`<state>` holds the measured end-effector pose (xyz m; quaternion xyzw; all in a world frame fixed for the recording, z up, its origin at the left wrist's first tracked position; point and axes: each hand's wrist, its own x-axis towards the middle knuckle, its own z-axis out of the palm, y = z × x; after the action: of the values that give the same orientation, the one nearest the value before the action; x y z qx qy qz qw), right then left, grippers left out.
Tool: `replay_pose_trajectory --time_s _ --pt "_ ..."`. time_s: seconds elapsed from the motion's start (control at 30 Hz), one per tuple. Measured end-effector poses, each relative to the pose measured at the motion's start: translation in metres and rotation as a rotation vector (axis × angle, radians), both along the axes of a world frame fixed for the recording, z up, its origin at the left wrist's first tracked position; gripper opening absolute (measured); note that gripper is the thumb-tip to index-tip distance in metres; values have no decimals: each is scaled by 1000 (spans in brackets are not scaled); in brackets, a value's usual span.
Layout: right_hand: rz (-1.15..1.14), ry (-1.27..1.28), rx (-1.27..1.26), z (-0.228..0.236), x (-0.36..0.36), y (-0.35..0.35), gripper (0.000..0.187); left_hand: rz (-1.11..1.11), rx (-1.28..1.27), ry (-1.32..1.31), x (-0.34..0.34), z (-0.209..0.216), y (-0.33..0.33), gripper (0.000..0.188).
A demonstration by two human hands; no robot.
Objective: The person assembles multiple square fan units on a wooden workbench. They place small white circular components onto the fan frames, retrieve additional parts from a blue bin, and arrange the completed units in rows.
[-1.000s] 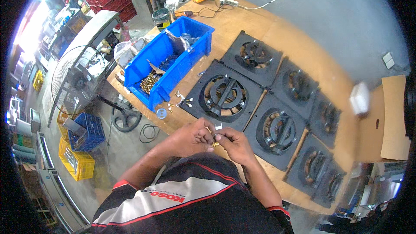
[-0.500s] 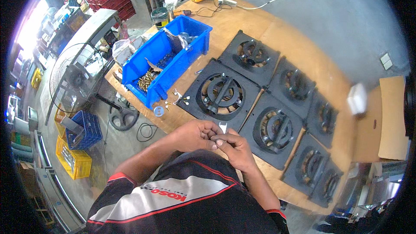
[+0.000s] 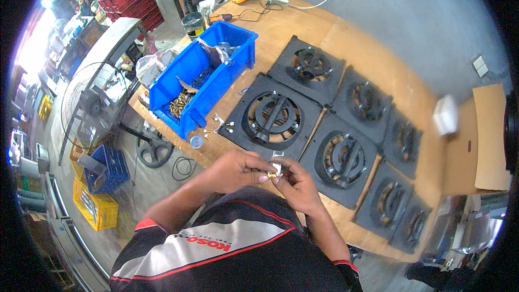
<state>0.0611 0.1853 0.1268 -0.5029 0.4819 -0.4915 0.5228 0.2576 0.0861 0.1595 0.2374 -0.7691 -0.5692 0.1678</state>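
Note:
Both of my hands meet in front of my body at the table's near edge. Pinched in my left hand [image 3: 238, 172] is a small brass fitting [image 3: 271, 175]. My right hand [image 3: 297, 185] grips a small silver-white forked metal piece [image 3: 277, 166], held against the fitting. My fingers hide part of both pieces. Just beyond my hands lies a black square stove plate [image 3: 238, 130] with a round burner ring [image 3: 296, 124]. Left of that plate, several small brass-tipped parts [image 3: 230, 127] and a round bluish disc [image 3: 196, 142] rest on the wood.
A divided blue bin [image 3: 246, 57] holds brass fittings [image 3: 180, 105] and dark small parts. Several more black burner plates [image 3: 338, 168] cover the wooden table [image 3: 373, 38] to the right. An open cardboard box [image 3: 489, 146] stands far right, a standing fan [image 3: 92, 103] at left.
My hands have opened up slightly, so the brass fitting and more of the silver-white piece now show between my fingers. The view has shifted a little.

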Motion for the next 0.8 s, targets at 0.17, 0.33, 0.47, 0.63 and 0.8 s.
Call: replay_pose_trajectory --time_s 0.17,0.33,0.47,0.63,0.8 --pt "-50 248 -231 4 -1 -6 33 11 -163 76 -1 5 6 24" --pt "-20 279 -176 13 -6 -4 23 41 -282 46 0 4 10 22" --pt "-39 298 -200 10 -9 -3 15 34 -334 65 0 7 15 30" --pt "-23 255 -222 24 -10 0 11 140 -3 146 2 6 22 39" --pt "24 213 -251 31 -12 -1 8 116 -9 182 4 4 20 37"
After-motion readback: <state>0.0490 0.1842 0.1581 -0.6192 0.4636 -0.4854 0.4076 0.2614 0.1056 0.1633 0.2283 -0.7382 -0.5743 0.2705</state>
